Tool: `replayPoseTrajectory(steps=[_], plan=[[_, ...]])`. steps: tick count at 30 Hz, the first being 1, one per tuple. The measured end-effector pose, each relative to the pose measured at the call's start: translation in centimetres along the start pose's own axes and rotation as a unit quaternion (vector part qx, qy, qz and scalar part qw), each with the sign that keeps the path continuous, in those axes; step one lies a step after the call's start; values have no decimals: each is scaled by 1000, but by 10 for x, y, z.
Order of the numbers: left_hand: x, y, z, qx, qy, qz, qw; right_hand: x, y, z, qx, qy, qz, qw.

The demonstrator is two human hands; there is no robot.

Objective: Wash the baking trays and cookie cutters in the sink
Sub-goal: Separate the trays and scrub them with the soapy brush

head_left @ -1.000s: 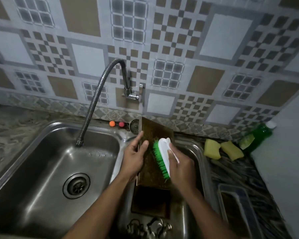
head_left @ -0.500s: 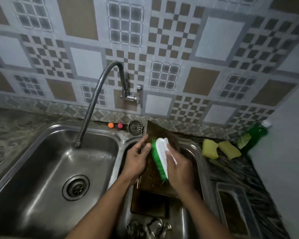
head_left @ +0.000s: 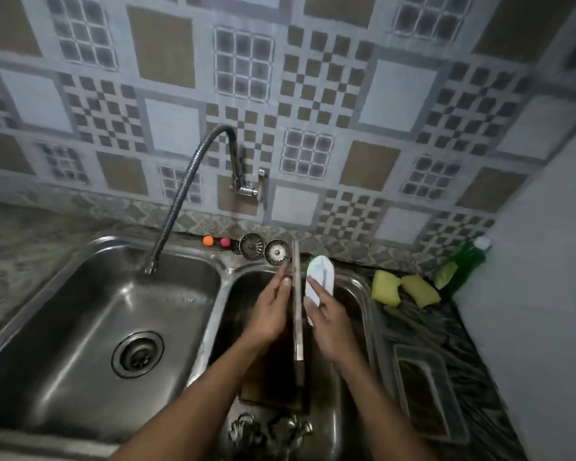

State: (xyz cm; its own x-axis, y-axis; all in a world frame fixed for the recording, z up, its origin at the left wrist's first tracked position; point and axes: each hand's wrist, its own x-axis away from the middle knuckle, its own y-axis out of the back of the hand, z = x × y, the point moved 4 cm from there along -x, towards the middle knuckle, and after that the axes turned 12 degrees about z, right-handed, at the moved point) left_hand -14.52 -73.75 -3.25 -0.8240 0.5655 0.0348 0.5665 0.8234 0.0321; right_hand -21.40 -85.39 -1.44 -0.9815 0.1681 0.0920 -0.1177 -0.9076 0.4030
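Right now the baking tray (head_left: 298,314) stands on edge over the right sink basin (head_left: 356,327), seen almost edge-on as a thin strip running away from the camera. It sits between the two hands. The left hand (head_left: 270,314) grasps it from the left side, thumb near the upper rim. The right hand (head_left: 330,322) is just beside the tray on its right, closed around a white-backed scrub brush (head_left: 320,277) whose back faces the camera. A second tray (head_left: 270,371) lies dark in the basin under the hands, and a heap of metal cookie cutters (head_left: 270,430) lies at the basin's near end. Two yellow sponges (head_left: 403,289) and a green soap bottle (head_left: 463,264) rest on the counter to the right.
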Motion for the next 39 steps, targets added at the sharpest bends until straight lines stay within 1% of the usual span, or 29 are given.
replayPoseTrajectory(steps=[2, 6, 9, 12, 14, 17, 19, 21, 24, 25, 29, 33, 35, 39], plan=[[7, -11, -7, 47, 13, 11, 999, 7, 0, 4, -8, 3, -14, 1000], [23, -27, -21, 166, 33, 21, 985, 23, 9, 24, 42, 2, -44, 998], [40, -42, -36, 195, 45, 65, 977, 38, 15, 35, 59, -4, -56, 997], [56, -54, -51, 216, 40, 91, 971, 55, 23, 50, 30, 6, -83, 996], [59, -59, -54, 199, 39, 97, 974, 68, 29, 55, 23, 3, -114, 993], [56, -56, -49, 144, 35, 91, 985, 79, 37, 50, 16, 8, -171, 985], [55, -51, -38, 66, 22, 78, 995, 85, 41, 45, 2, -3, -192, 981], [58, -43, -29, -15, -8, 28, 999, 95, 48, 45, -19, -13, -207, 978], [69, -25, -25, -129, -16, -19, 991, 101, 59, 40, -42, -16, -227, 973], [70, -21, -20, -145, -16, -13, 989, 102, 62, 37, -53, -12, -231, 971], [82, -8, -6, -103, 10, 30, 994, 113, 63, 30, -75, -12, -233, 969], [107, 17, -16, -101, 6, 17, 995, 122, 46, 39, -102, -4, -236, 966], [112, 34, -15, -103, 21, 20, 994, 117, 32, 43, -110, -10, -229, 967], [123, 86, 1, -100, 58, 0, 993, 100, -16, 48, -128, -32, -197, 971]])
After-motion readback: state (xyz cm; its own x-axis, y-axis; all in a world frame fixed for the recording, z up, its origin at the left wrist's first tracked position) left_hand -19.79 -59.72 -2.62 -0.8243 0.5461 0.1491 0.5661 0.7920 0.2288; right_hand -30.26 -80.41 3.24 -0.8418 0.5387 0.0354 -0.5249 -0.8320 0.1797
